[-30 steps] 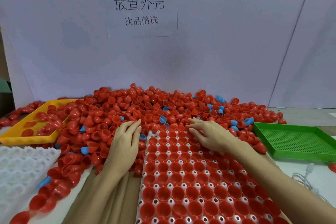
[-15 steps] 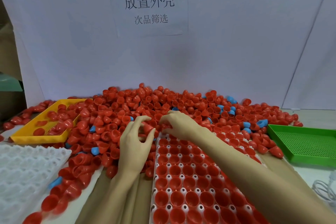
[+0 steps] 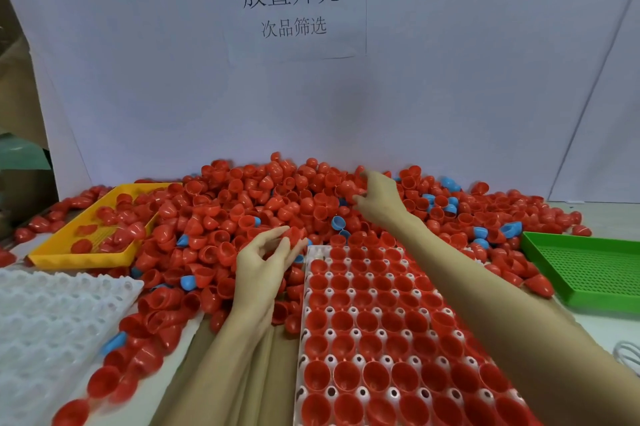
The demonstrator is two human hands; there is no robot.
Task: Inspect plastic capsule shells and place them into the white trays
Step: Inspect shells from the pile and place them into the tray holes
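Hundreds of red capsule shells (image 3: 242, 204) lie heaped across the far half of the tabletop (image 3: 595, 321), with a few blue shells (image 3: 337, 222) scattered among them. Your left hand (image 3: 263, 261) sits at the near edge of the heap, just left of the filled white tray (image 3: 374, 328), and its fingers (image 3: 277, 233) and thumb pinch one red shell (image 3: 296, 233) right beside the tray's far left corner. Your right hand (image 3: 377, 199) reaches farther into the heap, fingers curled around red shells at the top of the pile (how many it holds you cannot tell from here). That arm crosses diagonally over the right side of the filled tray.

The filled tray runs from the near edge toward the heap, and nearly every pocket holds a red shell, open side up; the pocket at its far left corner looks bare. A second white tray (image 3: 52, 321) with unfilled pockets lies at the near left. A yellow basket (image 3: 86, 252) sits at the far left with several red shells in it, the heap pressing against its right side. A green perforated basket (image 3: 588, 270) lies at the right, just beside the spread of shells. A paper sign (image 3: 291, 6) with printed characters hangs on the white backdrop behind the heap.
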